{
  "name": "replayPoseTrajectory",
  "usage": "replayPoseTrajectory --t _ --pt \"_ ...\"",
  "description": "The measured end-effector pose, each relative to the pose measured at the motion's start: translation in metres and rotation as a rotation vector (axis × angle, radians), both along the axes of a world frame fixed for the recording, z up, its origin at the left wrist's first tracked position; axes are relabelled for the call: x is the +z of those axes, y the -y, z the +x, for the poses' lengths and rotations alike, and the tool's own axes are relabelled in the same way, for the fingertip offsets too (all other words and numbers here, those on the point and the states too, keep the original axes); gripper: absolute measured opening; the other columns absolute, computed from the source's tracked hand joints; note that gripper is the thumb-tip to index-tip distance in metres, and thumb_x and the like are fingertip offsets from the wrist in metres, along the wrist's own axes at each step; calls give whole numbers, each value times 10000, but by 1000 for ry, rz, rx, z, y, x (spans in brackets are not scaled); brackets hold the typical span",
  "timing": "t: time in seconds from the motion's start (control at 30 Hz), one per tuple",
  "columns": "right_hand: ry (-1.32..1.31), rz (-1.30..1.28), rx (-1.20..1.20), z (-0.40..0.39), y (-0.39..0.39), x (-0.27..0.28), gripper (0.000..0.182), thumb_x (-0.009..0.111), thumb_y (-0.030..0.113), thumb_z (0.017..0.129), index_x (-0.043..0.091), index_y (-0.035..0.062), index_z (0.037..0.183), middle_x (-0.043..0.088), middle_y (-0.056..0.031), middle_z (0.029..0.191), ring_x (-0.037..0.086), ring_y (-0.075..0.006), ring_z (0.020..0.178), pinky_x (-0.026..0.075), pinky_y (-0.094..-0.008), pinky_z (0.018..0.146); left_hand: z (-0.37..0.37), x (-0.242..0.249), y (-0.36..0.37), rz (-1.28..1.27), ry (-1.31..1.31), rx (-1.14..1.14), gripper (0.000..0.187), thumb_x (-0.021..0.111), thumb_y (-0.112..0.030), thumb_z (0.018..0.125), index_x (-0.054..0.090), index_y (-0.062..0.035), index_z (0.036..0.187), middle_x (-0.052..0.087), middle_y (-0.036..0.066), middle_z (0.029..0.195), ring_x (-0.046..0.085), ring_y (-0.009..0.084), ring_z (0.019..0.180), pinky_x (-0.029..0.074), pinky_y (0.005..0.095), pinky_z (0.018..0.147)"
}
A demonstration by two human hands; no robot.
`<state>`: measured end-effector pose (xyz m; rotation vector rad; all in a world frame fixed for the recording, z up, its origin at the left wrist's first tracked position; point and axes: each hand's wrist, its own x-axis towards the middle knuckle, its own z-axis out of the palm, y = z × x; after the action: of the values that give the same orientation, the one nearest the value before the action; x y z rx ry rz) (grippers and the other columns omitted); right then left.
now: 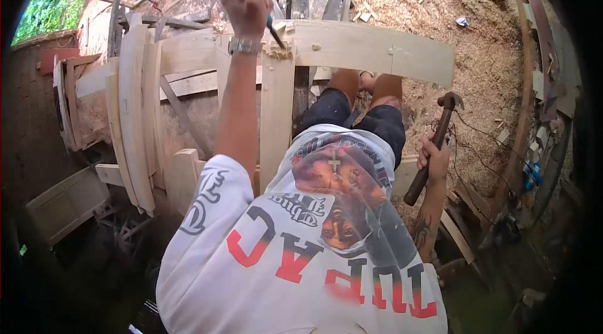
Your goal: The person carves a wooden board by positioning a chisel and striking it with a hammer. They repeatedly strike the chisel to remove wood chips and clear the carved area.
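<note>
My left hand [247,10], with a metal watch [245,46] at the wrist, is closed around the green and dark handle of a chisel [273,29]. The chisel blade slants down onto a pale wooden post [275,98], where chips lie around a rough cut spot [278,54]. A wide curved plank [358,48] extends to the right from that joint. Lower on the right, my right hand [433,157] grips a claw hammer [441,136] by its wooden handle, head up and apart from the chisel.
Several pale boards [135,114] stand on the left beside the frame. Wood shavings [414,7] cover the ground beyond. A dark cable [480,174] trails at right near a long brown plank [524,101]. My legs [382,114] are under the curved plank.
</note>
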<state>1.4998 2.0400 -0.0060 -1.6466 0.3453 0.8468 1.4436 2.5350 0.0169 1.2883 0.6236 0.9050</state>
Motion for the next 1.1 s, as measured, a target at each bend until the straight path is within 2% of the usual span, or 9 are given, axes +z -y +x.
replayPoseTrajectory --t 0.03,0.13,0.4,0.57,0.7,0.83,0.93,1.03,1.1 --pt "-6 -1 -4 2 -2 3 234 708 134 923 502 81 1022 423 13 651 449 -100 451 383 -272 409 5 -6 -7 -32 42 -50 259 747 -214 916 631 -82 727 566 -13 576 517 79 432 366 257 381" --pt "-18 17 -16 8 -7 7 241 707 135 927 498 86 1035 427 9 656 448 -100 457 379 -272 412 20 -25 -12 -87 78 -17 319 708 -133 920 560 -67 645 487 1 523 436 100 407 316 274 395" --pt "-14 -9 40 16 -28 6 202 660 116 941 485 90 1039 421 18 663 430 -79 444 359 -243 393 23 -56 -11 -79 28 35 297 710 -108 903 551 -66 655 505 9 536 455 108 422 336 292 397" --pt "69 -25 185 33 -75 16 205 676 140 937 498 73 1015 434 20 639 433 -78 436 360 -246 395 30 -67 -15 112 -36 218 315 692 -198 932 570 -95 661 512 -20 542 457 95 422 323 287 397" --pt "182 20 326 58 -140 51 194 694 150 933 537 48 983 470 28 618 439 -72 423 351 -249 392 34 -71 -12 84 -90 249 304 694 -237 970 580 -122 712 522 -50 593 447 64 453 315 263 392" --pt "374 91 512 84 -197 86 219 670 154 956 540 34 1085 466 38 602 417 -39 412 354 -217 400 27 -69 -15 -19 -9 257 296 706 -192 941 561 -111 695 501 -37 574 442 79 443 332 272 381" --pt "466 142 629 95 -230 115 255 696 186 910 571 23 1061 496 -7 640 511 -118 485 437 -284 480 13 -71 -24 -120 83 228 349 701 -123 900 503 -81 614 492 19 511 449 121 406 337 296 387" --pt "457 161 582 88 -266 158 137 674 116 918 565 37 895 506 22 574 462 -82 407 349 -250 394 4 -74 -33 -170 75 261 355 706 -133 894 494 -86 612 489 23 506 435 128 395 335 300 379" --pt "478 217 605 88 -276 166 185 695 115 917 545 29 984 515 29 593 458 -66 412 356 -237 395 1 -77 -34 -192 96 271 364 703 -153 901 494 -83 612 485 18 505 424 126 392 334 302 373"
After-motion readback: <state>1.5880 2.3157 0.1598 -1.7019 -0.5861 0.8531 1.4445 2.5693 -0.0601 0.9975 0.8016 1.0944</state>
